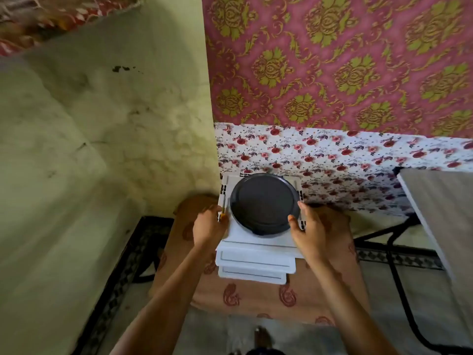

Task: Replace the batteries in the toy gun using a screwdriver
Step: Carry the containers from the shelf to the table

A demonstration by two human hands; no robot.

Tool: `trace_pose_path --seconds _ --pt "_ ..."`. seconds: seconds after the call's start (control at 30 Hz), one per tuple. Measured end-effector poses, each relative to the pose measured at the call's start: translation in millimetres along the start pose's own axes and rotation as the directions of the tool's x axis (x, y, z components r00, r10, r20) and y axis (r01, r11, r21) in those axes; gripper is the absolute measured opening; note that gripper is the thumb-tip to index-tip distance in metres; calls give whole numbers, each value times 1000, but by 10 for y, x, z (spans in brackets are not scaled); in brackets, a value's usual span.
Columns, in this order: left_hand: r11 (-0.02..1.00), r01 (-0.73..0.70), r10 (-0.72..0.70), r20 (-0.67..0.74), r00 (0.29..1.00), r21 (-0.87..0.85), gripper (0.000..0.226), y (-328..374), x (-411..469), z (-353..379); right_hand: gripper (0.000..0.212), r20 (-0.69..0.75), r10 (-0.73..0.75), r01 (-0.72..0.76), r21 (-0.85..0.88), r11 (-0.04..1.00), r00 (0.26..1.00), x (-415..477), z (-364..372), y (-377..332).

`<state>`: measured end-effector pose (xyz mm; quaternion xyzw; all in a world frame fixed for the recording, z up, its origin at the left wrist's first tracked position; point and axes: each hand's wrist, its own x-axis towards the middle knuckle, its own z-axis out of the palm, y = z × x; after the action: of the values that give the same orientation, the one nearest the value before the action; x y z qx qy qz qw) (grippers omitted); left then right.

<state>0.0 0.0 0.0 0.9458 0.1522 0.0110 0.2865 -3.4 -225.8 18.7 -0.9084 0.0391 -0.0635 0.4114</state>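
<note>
No toy gun or batteries are in view. A white plastic drawer unit (256, 254) stands on a cloth-covered stool, and a dark round lid (263, 202) lies on top of it. My left hand (208, 228) is at the unit's left edge, its fingers curled round a thin tool with an orange end (223, 213) that looks like a screwdriver. My right hand (311, 230) is at the right side, with thumb and fingertips on the dark lid's rim.
The stool's brown patterned cloth (256, 298) hangs in front. A green wall rises on the left and floral wall coverings (358, 160) stand behind. A grey tabletop (445, 208) on a black frame is on the right. A dark cable runs along the floor.
</note>
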Motion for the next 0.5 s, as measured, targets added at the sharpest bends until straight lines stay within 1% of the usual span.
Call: trace_pose_path --seconds 0.07,0.17,0.23,0.33,0.4,0.43,0.47,0.5 --pt "993 104 -106 39 994 53 33 26 126 62 47 3 29 -29 -1 1000 1000 153 31 53" --pt "976 163 -179 102 979 144 26 70 202 143 47 36 58 -57 -30 998 998 303 80 156" --pt "972 178 -193 89 977 153 19 67 252 209 45 33 63 -62 -24 998 997 383 118 210" --pt "964 241 -247 39 968 114 21 -7 342 262 44 25 94 -94 -15 995 995 454 162 270" --pt "957 289 -289 11 957 26 20 -34 415 255 45 40 118 -118 -3 993 992 494 189 271" --pt "946 317 -318 -15 948 -64 19 -55 456 244 46 47 127 -127 8 992 991 509 203 277" --pt "916 345 -359 -36 932 -207 19 -43 502 213 49 57 139 -140 20 990 989 539 213 269" --pt "852 364 -409 -44 911 -378 25 -1 539 171 51 65 153 -155 31 987 986 562 221 273"
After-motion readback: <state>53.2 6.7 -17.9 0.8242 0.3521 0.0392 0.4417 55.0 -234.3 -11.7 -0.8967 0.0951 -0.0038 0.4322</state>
